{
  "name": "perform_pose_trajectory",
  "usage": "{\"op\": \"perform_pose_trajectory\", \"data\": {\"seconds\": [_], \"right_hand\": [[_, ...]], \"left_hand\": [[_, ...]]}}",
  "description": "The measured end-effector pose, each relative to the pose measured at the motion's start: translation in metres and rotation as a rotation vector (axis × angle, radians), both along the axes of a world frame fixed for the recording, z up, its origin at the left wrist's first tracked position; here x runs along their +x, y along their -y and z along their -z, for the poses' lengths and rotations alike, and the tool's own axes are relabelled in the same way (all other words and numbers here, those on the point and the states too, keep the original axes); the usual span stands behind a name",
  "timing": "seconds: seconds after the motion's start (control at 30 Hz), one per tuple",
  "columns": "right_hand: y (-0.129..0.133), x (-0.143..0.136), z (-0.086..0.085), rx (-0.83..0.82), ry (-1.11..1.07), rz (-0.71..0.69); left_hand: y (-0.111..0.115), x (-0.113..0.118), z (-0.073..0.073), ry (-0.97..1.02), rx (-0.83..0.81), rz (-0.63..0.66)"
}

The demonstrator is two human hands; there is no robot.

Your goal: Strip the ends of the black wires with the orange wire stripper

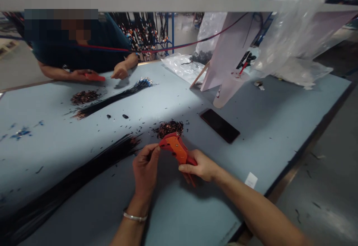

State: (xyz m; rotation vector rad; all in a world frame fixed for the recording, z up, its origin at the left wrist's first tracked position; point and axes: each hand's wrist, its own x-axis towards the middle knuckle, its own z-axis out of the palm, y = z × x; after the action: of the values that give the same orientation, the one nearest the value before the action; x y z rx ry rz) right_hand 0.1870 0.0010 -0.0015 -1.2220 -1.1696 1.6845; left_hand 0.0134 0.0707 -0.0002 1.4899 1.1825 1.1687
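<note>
My right hand (203,166) is wrapped around the handles of a red and orange wire stripper (176,145), its head tilted up and to the left. At the stripper's jaws my left hand (147,164) is closed in a pinch on a thin wire, mostly hidden by the fingers. A long bundle of black wires (81,175) lies to the left of my left hand, its stripped copper-coloured ends pointing toward the stripper. Just beyond the tool sits a pile of short cut-off sleeve bits (169,128).
Across the table (179,208), a co-worker's hands (120,69) hold a red tool near another wire bundle (114,98) and scrap pile (85,97). A phone (220,125), a plastic cup (229,87) and a white label (251,180) lie to the right. A shelf (179,2) spans overhead.
</note>
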Motion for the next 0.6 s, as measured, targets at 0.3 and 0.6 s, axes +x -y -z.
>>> {"op": "perform_pose_trajectory", "data": {"seconds": [0.3, 0.6], "right_hand": [[0.002, -0.014, -0.001, 0.008, 0.043, 0.116], [0.0, -0.006, 0.004, -0.028, -0.193, 0.082]], "left_hand": [[-0.003, -0.002, 0.0, 0.03, -0.043, 0.021], [-0.003, 0.001, -0.001, -0.1, -0.029, 0.031]]}}
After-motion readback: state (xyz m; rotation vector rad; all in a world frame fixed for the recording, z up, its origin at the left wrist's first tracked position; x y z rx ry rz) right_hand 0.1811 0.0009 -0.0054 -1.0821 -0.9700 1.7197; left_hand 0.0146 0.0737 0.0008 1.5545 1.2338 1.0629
